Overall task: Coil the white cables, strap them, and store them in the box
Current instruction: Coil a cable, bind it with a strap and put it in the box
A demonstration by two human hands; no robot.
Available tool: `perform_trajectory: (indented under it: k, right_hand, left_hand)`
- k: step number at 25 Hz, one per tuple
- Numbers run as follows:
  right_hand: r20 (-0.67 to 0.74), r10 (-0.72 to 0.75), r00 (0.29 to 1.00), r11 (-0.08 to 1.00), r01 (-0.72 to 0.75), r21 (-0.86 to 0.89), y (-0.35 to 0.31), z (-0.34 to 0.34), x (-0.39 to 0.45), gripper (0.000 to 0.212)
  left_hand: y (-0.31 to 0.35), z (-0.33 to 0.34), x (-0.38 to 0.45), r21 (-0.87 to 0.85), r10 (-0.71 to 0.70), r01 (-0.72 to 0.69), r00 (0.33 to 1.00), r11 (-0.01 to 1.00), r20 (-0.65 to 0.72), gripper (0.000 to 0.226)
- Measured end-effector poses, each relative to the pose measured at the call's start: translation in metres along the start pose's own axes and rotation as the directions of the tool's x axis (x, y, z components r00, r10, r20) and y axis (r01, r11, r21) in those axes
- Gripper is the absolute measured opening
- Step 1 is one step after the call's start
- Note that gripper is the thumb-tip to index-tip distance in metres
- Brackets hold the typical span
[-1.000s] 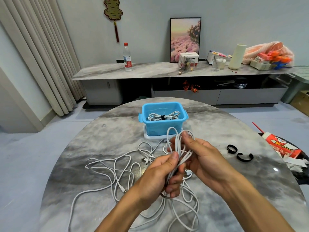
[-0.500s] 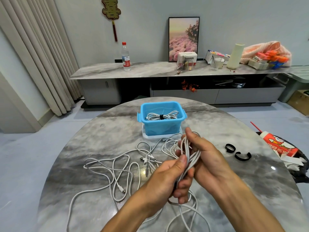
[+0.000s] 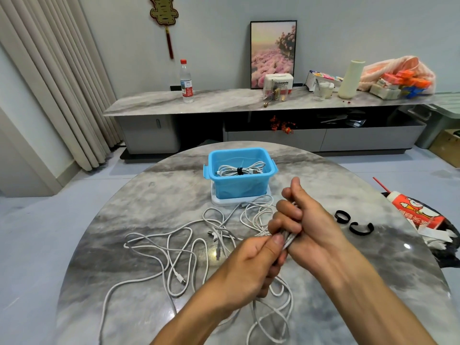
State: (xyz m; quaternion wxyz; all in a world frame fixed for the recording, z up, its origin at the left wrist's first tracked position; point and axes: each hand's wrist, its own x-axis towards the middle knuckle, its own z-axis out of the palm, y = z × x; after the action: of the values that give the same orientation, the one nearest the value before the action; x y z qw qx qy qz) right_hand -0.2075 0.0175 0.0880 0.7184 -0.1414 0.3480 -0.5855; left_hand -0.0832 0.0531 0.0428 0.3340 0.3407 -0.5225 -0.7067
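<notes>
Both hands are up over the round grey marble tabletop [image 3: 139,212], wrapped around the same bundle of white cable [image 3: 288,239]. Right hand [image 3: 308,220] has its fingers curled tight round the gathered loops with the thumb sticking up, and left hand [image 3: 251,265] is right below and touching it, thumb and fingers pinching the lower end of that bundle. You only see a bit of the cable poking out between them, the rest is buried in the grip.

Under and to the left of the hands there's a loose tangle of white cables [image 3: 174,250] sprawled on the tabletop, a couple of connector ends showing in the mess, and more loops trail down below the left hand toward the near edge.

Past the hands, further from the person, sits the open blue plastic box [image 3: 240,188] on what looks like its white lid [image 3: 219,201]. One coiled white cable with a black strap round its middle [image 3: 240,170] is already lying inside it.

Off to the right of the right hand, two black straps [image 3: 361,228] lie on the tabletop, curled into rings, near each other but not touching.
</notes>
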Motion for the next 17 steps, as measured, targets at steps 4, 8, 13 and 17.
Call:
perform_trajectory:
  k: [4,8,13,17]
  right_hand:
    - [0.095,-0.142,0.985,0.983,0.152,-0.105,-0.002,-0.007,0.002,0.053]
    - [0.348,-0.07,0.935,0.978,0.134,-0.162,0.018,-0.015,0.004,0.054]
    - [0.541,0.291,0.789,0.877,0.005,-0.48,0.051,-0.024,-0.001,0.08]
    - [0.508,0.274,0.817,0.742,0.156,-0.652,0.05,-0.019,-0.003,0.035]
  left_hand:
    - [-0.002,0.003,0.007,-0.051,0.056,-0.057,0.998,0.997,-0.026,0.036]
    - [0.006,-0.012,0.009,-0.216,0.099,-0.143,0.974,0.966,-0.205,0.041]
    - [0.037,-0.043,0.01,-0.591,0.169,-0.346,0.927,0.729,-0.334,0.037]
    - [0.059,-0.071,-0.004,-0.683,0.2,-0.442,0.891,0.582,-0.406,0.038]
